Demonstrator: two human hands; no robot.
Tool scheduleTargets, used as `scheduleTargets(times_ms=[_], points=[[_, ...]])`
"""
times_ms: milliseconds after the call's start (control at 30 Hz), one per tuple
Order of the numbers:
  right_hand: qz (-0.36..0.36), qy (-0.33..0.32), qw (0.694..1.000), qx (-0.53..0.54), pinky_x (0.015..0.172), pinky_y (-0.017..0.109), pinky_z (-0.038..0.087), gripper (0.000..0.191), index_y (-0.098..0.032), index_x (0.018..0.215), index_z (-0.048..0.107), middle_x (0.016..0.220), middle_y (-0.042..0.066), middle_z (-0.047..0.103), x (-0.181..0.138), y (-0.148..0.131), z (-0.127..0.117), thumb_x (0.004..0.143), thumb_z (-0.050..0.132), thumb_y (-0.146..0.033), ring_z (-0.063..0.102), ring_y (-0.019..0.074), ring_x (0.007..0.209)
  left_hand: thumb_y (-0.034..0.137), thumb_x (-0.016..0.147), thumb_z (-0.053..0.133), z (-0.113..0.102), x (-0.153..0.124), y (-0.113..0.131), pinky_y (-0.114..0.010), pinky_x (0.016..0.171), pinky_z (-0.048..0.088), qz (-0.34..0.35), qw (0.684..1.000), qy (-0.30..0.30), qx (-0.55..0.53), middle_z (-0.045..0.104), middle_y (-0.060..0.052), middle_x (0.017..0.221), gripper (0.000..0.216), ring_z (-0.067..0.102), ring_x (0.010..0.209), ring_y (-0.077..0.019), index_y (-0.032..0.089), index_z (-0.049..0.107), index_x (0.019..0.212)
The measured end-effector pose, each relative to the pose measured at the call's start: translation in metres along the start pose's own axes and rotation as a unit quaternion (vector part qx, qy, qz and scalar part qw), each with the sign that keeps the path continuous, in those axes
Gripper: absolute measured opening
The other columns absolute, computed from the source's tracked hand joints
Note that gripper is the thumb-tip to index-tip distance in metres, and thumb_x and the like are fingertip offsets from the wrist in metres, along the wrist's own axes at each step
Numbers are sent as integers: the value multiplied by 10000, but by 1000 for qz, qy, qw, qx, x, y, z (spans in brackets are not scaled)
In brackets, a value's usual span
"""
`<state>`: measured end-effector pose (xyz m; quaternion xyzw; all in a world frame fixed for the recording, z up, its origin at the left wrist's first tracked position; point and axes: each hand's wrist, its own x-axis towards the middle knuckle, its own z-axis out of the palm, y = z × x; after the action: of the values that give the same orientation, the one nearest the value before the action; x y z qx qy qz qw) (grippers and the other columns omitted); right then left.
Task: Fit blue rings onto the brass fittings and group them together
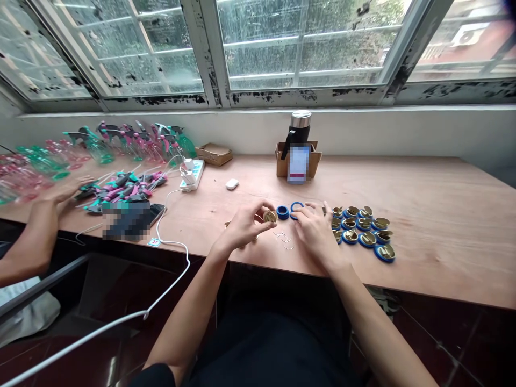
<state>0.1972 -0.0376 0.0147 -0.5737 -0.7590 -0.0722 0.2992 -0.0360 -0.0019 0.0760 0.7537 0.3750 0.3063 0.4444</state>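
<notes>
My left hand (246, 221) pinches a small round brass-coloured part (270, 216) just above the wooden table (435, 215). My right hand (314, 228) rests palm down beside it, its fingertips reaching a blue ring (297, 207). A second blue ring (282, 212) lies between the two hands. Small thin wire springs (284, 238) lie on the table below my hands. To the right sit several finished pieces, brass parts seated in blue rings (363, 230), laid out in rows.
A cardboard box (282, 156) with a steel flask (299, 126) and a phone stands behind. A power strip (192, 175), white cable and earbud case (231, 184) lie left of centre. Another person's hand (66, 193) works among pink and green spray bottles (121, 142) at the far left.
</notes>
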Motion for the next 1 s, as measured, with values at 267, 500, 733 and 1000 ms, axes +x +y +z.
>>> scheduleTargets(times_ms=[267,500,733,1000], points=[[12,102,937,332,1000,442,593,155,-258,1040,802,1124,74,815,9,-12,-31,1014,655,-217,746,268,1125,329,758,925,12,8,-14,-374,963,607,-54,987,36,-145,809,-103,1106,486,770,1028,-226,164,758,1183],[43,72,910,406,974,443,628,324,-256,1271,690,1176,83,765,6,-28,-43,960,763,-305,757,262,1087,360,790,916,15,7,-6,-440,1066,575,-24,975,9,-223,800,-133,1236,529,755,1151,-283,177,784,1269],[12,44,916,400,956,434,632,293,-260,1260,730,1237,87,738,8,-29,-43,968,754,-283,733,265,1116,331,872,827,16,-1,15,-414,992,598,3,980,-20,-198,814,-120,1161,431,754,1113,-290,189,794,1278],[38,63,899,432,947,440,647,329,-260,1247,721,1190,85,742,6,-31,-39,939,806,-337,744,261,1054,378,940,747,18,-2,21,-345,953,562,-11,975,-16,-220,788,-123,1271,397,715,1149,-272,191,796,1287]])
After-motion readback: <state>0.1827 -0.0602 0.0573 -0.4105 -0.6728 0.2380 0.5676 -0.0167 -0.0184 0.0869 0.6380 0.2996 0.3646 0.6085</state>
